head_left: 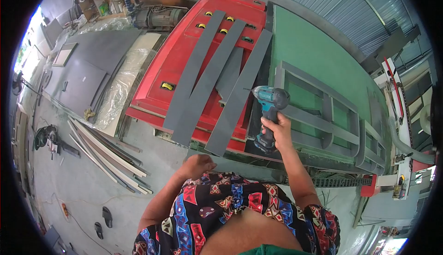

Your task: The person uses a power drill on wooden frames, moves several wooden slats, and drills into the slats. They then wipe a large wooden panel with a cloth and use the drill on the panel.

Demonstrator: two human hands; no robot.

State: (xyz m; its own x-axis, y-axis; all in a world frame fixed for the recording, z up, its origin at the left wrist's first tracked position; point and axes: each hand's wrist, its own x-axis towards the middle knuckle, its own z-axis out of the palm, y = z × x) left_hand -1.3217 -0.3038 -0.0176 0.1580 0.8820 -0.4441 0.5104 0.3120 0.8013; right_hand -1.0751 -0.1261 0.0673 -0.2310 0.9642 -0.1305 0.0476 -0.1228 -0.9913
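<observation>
My right hand [277,128] is wrapped round the grip of a teal and black cordless drill [271,102], whose bit points left over the edge between the red and green surfaces. My left hand [198,166] is held near my body with its fingers curled, close to the lower ends of the grey strips; whether it holds anything is hidden. Three long grey strips [210,84] lie slanted on the red machine bed [161,65], with a shorter grey piece [230,77] among them.
Grey frames [323,112] rest on the green surface [304,38] at the right. A machine gantry [398,98] stands beyond. At the left are grey sheets [83,79], plastic film [122,84], loose strips on the floor [106,158] and black slippers [107,216].
</observation>
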